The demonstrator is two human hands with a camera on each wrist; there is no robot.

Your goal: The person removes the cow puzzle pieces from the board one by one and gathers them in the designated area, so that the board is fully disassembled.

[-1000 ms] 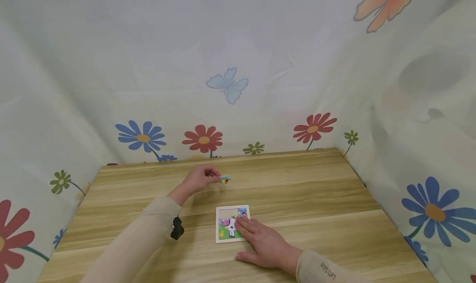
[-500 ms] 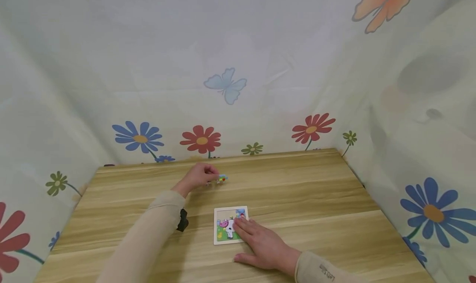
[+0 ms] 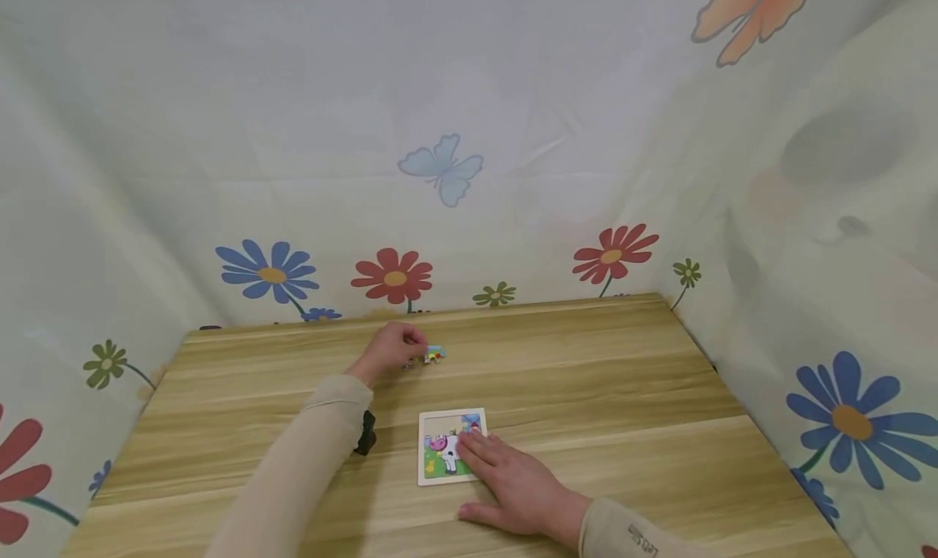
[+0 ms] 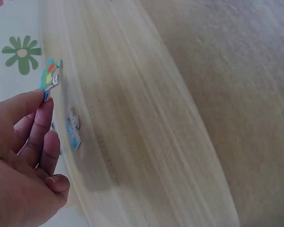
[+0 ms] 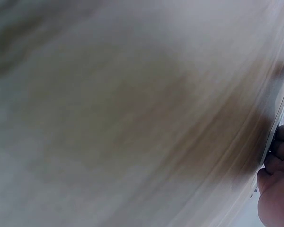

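Toward the back of the table, my left hand [image 3: 392, 350] pinches a small colourful jigsaw piece [image 4: 50, 75] between thumb and finger. In the left wrist view the piece stands on edge above the wood. Another puzzle piece [image 4: 73, 130], pale blue and white, lies on the table just under that hand. My right hand [image 3: 516, 485] lies flat with straight fingers over the right side of a square puzzle board [image 3: 420, 452]. The board has a white frame and a cow picture; its upper left part shows bare backing. The fingers hide part of the picture.
The wooden table [image 3: 601, 395] reaches back to a pale curtain [image 3: 469, 94] printed with flowers and butterflies, which also hangs on both sides. A black device [image 3: 365, 434] sits at the left wrist.
My left hand has shifted slightly to the left with the pinched piece, over the small pieces on the table. The right hand stays on the board.
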